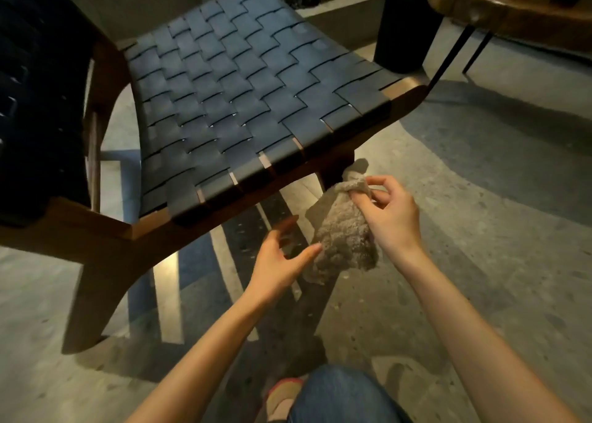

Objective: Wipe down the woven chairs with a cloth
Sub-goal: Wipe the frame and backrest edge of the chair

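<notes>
Black woven straps fill the far left, where the chair's backrest [38, 86] rises in shadow. Next to it runs the brown wooden frame [96, 230], and across that stretches the woven seat [256, 96], dark bands crossing over and under, tilted toward the front rail. Below the rail, over the speckled floor [480, 262], comes the left hand [282, 256]: fingers spread wide and loose, gripping nothing, one fingertip right at the lower edge of the cloth [342, 243], though the blur hides whether it truly touches. That cloth, grey-brown and fluffy, hangs bunched in the air just beside the seat's front corner, not on the chair. Up top, the right hand [390, 217] has it, thumb and curled fingers pinching the upper end, with fabric wrapped over one finger. Down at the bottom edge, a knee in blue jeans [339, 397] and a sandal [282, 394]. Further right, a dark bin [403, 28] stands by a wooden table [512, 9] on thin black legs.
</notes>
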`<act>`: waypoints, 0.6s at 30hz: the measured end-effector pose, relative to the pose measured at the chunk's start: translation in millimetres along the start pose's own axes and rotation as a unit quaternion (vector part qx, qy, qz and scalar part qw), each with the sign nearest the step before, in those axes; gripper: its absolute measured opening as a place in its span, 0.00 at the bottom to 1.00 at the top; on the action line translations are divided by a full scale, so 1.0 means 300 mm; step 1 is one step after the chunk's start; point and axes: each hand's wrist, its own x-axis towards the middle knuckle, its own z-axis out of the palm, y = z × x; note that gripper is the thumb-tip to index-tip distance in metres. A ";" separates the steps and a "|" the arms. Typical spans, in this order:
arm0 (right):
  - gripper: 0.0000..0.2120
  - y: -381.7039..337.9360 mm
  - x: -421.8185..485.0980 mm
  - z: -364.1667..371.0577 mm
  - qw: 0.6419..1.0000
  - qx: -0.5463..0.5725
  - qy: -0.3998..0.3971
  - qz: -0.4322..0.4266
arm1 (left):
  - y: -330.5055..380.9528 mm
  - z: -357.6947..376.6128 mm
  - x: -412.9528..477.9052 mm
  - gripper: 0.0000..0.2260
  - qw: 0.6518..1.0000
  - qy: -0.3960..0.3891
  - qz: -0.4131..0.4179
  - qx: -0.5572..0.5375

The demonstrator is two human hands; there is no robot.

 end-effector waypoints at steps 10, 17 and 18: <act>0.14 -0.153 -0.120 -0.016 0.980 0.059 -0.190 0.002 | 0.154 -0.088 -0.064 0.06 0.990 0.028 0.109 0.079; 0.21 -0.102 -0.214 0.079 0.986 0.017 -0.163 -0.003 | 0.226 -0.196 -0.065 0.05 0.971 0.123 0.156 0.135; 0.18 -0.096 -0.210 0.090 0.993 0.012 -0.117 0.006 | 0.233 -0.231 -0.062 0.07 0.958 0.140 0.183 0.172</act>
